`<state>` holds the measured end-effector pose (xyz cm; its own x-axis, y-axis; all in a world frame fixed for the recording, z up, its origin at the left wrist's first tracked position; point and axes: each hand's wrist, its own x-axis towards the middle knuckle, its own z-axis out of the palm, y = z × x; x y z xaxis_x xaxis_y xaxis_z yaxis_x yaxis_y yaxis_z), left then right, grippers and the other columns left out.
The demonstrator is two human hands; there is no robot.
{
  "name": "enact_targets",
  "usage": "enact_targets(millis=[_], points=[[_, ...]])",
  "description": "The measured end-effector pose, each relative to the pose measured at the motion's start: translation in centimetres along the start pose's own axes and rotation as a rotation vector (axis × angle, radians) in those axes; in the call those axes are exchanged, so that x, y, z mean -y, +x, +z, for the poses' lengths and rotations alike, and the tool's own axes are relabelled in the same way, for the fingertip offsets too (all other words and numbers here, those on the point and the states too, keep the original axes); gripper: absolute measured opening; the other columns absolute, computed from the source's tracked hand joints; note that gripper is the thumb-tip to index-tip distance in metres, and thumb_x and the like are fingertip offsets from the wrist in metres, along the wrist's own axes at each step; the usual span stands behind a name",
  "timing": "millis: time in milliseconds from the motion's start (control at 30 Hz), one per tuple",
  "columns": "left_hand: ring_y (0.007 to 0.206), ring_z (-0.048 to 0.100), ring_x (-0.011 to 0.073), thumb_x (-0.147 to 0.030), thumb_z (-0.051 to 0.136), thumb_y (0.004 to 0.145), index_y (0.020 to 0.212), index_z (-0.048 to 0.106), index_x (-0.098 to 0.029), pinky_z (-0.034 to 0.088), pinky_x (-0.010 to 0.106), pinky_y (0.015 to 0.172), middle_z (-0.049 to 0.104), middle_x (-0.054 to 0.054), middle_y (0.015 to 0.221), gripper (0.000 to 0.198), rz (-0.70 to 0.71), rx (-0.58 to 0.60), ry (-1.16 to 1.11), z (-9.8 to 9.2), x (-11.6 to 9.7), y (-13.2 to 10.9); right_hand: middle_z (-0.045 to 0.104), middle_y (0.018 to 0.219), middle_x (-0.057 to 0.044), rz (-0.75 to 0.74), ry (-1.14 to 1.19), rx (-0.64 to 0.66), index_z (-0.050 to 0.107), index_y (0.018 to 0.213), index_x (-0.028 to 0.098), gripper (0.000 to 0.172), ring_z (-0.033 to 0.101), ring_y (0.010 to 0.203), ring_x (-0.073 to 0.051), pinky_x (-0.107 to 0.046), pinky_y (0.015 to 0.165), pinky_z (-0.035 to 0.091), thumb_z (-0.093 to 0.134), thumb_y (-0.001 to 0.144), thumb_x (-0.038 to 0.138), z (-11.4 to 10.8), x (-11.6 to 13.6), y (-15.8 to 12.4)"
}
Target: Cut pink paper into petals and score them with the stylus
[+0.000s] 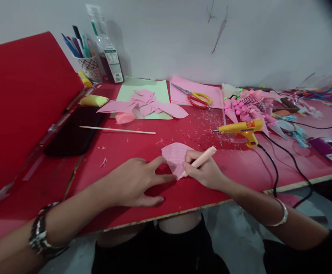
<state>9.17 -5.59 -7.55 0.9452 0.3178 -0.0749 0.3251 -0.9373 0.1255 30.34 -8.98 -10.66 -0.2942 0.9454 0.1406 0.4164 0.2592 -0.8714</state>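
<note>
A pink paper petal shape point(173, 154) with faint lines across it lies flat on the red tabletop near its front edge. My left hand point(138, 180) rests with fingers spread, two fingertips on the paper's left side and lower point. In my right hand point(207, 171) is a pale peach marker point(204, 156), gripped like a pen and tilted. Its tip meets the paper near the lower point. My right fingers cover part of the paper's right side.
A yellow glue gun point(241, 129) with a glowing light lies to the right, its black cord running off the front edge. Behind are scissors point(196, 97), cut pink pieces point(145, 102) and pink cones point(251, 106). A thin stick point(117, 130) and black phone point(73, 131) lie left.
</note>
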Motion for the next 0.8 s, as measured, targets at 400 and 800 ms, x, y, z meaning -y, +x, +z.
enact_targets(millis=[400, 800], points=[[0.068, 0.056, 0.0152, -0.045, 0.041, 0.081, 0.123, 0.043, -0.033, 0.046, 0.031, 0.062, 0.043, 0.007, 0.121, 0.044, 0.000, 0.015, 0.030, 0.1, 0.0, 0.0, 0.039, 0.052, 0.005, -0.008, -0.115, -0.062, 0.035, 0.057, 0.019, 0.021, 0.038, 0.050, -0.009, -0.022, 0.047, 0.030, 0.046, 0.075, 0.017, -1.0, -0.9, 0.4], [0.074, 0.058, 0.0169, -0.043, 0.041, 0.081, 0.125, 0.040, -0.033, 0.046, 0.030, 0.060, 0.042, 0.007, 0.125, 0.045, -0.011, 0.033, 0.040, -0.1, -0.1, 0.0, 0.037, 0.046, 0.006, -0.071, -0.235, -0.251, 0.034, 0.054, 0.019, 0.025, 0.037, 0.044, -0.008, -0.021, 0.042, 0.025, 0.049, 0.074, 0.020, -3.1, -2.6, 4.0]])
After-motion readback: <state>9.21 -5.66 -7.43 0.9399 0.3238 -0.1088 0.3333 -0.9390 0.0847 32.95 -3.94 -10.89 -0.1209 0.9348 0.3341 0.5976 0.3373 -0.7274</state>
